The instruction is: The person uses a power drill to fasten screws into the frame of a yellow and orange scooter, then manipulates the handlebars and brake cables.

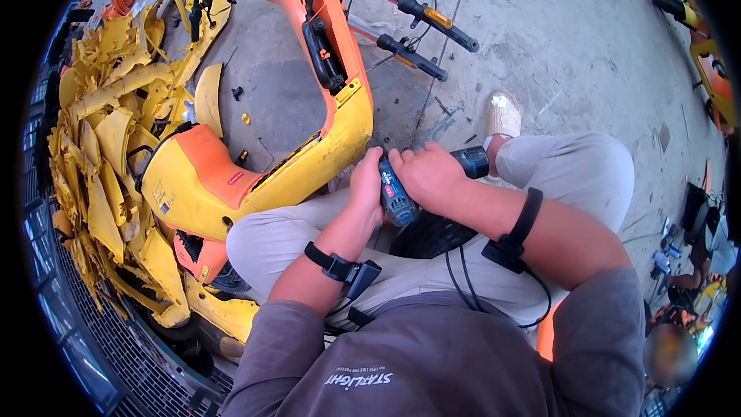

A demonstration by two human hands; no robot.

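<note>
A blue and black cordless drill (396, 199) is held low between my knees, its motor end toward me and its dark battery (472, 161) sticking out to the right. My right hand (432, 176) is wrapped around the drill's handle. Against the left side of the drill's body, my left hand (364, 188) is closed, its fingertips partly hidden. The drill's front end is covered by my hands. Just beyond them lies a partly stripped scooter with an orange and yellow body (349, 125), its footboard edge close to my left hand.
Broken yellow plastic panels (108, 162) are heaped at the left beside a dark grille (77, 293). The scooter's front fork (417, 19) points to the upper right. Small loose parts dot the concrete floor (556, 54). At the far right are another yellow scooter (714, 77) and a person.
</note>
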